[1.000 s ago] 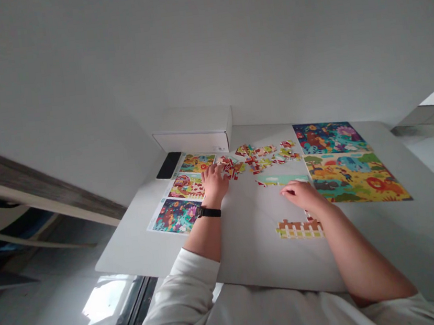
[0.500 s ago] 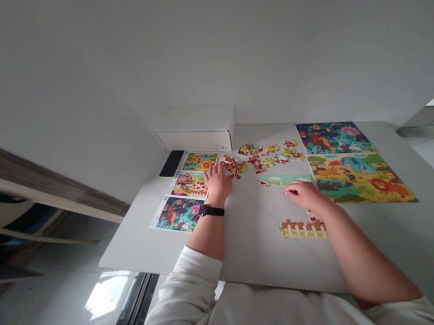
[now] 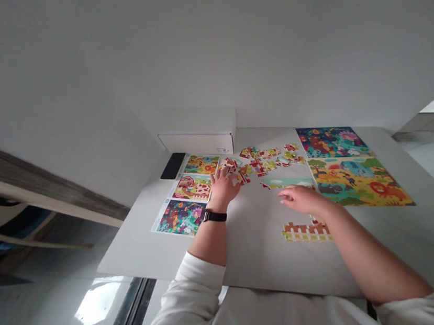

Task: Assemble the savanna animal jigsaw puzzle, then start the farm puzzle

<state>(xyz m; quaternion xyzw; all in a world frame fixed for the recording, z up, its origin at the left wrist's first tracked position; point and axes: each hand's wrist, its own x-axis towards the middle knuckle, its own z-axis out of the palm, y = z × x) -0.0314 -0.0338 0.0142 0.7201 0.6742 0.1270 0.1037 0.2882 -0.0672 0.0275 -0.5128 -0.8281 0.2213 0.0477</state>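
My left hand (image 3: 225,187) reaches over the left edge of a heap of loose jigsaw pieces (image 3: 257,166), fingers spread, with the fingertips on or just above the pieces. My right hand (image 3: 299,198) is held low over the table, its fingers loosely curled in, and no piece shows in them. Just beyond it lies a joined strip of sky-blue and green puzzle pieces (image 3: 288,181). Nearer to me is a joined fence section (image 3: 306,232) in brown and yellow-green, partly covered by my right forearm.
A picture sheet with three scenes (image 3: 181,215) lies left of my left hand, a black phone (image 3: 172,166) behind it. A white box (image 3: 198,141) stands at the wall. Two colourful picture boards (image 3: 356,179) lie on the right of the white table (image 3: 253,263).
My left hand has shifted slightly right and nearer, along the loose pieces. My right hand has moved a little left, its fingers somewhat less tightly curled. The view has shifted slightly.
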